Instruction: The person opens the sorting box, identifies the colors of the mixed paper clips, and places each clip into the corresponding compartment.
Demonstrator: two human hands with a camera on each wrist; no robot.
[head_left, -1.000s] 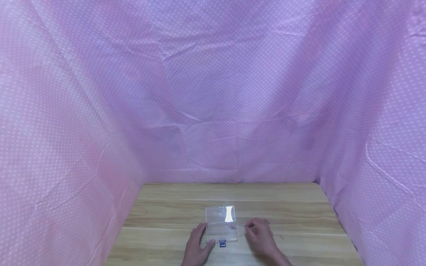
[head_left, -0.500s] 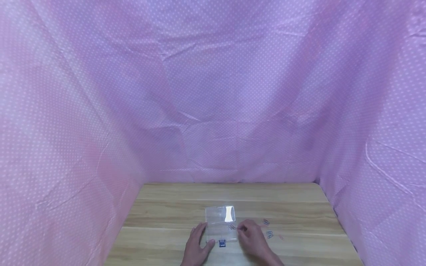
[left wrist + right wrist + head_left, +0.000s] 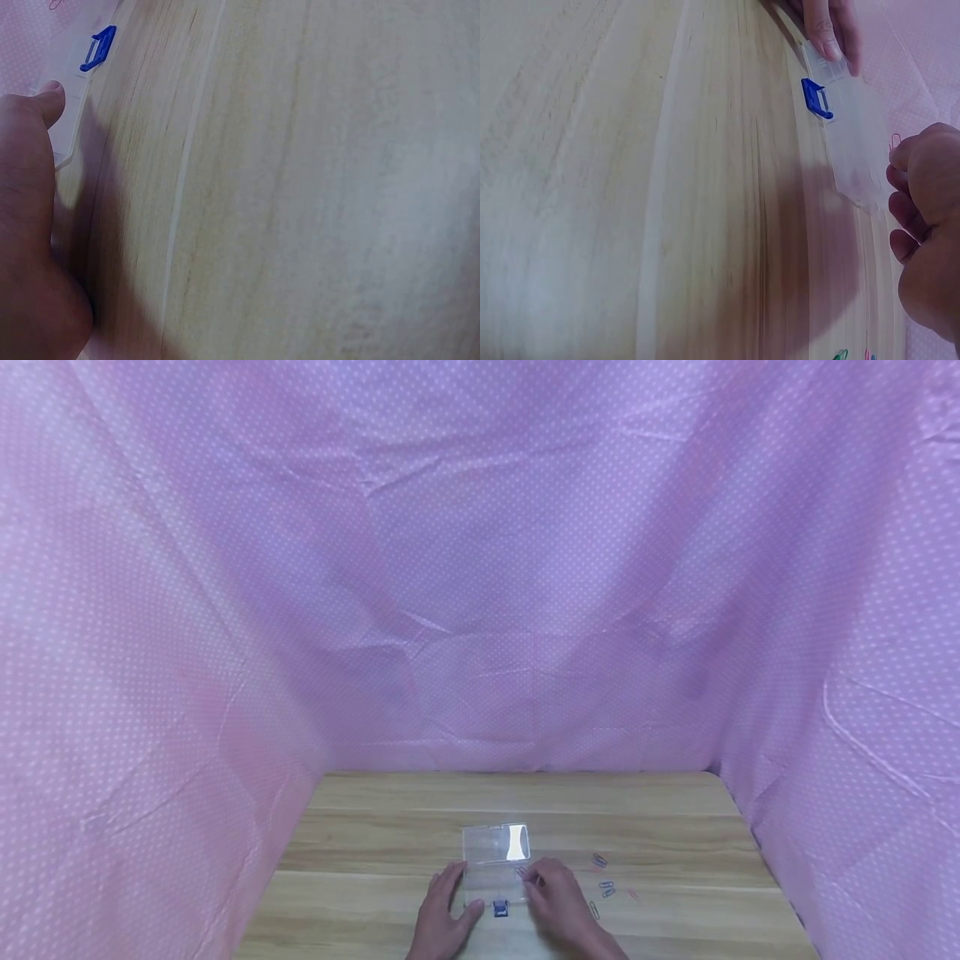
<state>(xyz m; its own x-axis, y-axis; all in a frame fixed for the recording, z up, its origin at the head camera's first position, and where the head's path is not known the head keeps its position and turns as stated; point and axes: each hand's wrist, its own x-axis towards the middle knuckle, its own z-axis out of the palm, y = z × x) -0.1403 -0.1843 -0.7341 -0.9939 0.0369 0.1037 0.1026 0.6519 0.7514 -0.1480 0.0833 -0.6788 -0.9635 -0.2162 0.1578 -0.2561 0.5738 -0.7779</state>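
Note:
A clear plastic box (image 3: 491, 883) lies on the table, its transparent lid (image 3: 487, 845) folded back and its blue latch (image 3: 501, 908) facing the person. My left hand (image 3: 442, 917) rests at the box's left front corner, fingers extended along the left side and thumb on the front edge. Over the box's right end, my right hand (image 3: 557, 902) pinches a pinkish-red paper clip (image 3: 895, 140) between thumb and forefinger. Just left of those fingertips, paper clips (image 3: 520, 871) show in the box, partly hidden by the hand.
Right of the right hand, several loose paper clips lie on the wooden table (image 3: 375, 835): a dark blue one (image 3: 599, 860), a blue one (image 3: 607, 885), a pink one (image 3: 633, 895) and a dark one (image 3: 595, 910). Pink dotted cloth (image 3: 480, 693) surrounds the table.
My right hand has moved left, from beside the box to over its right end, uncovering paper clips on the table. My left hand and the box look unmoved.

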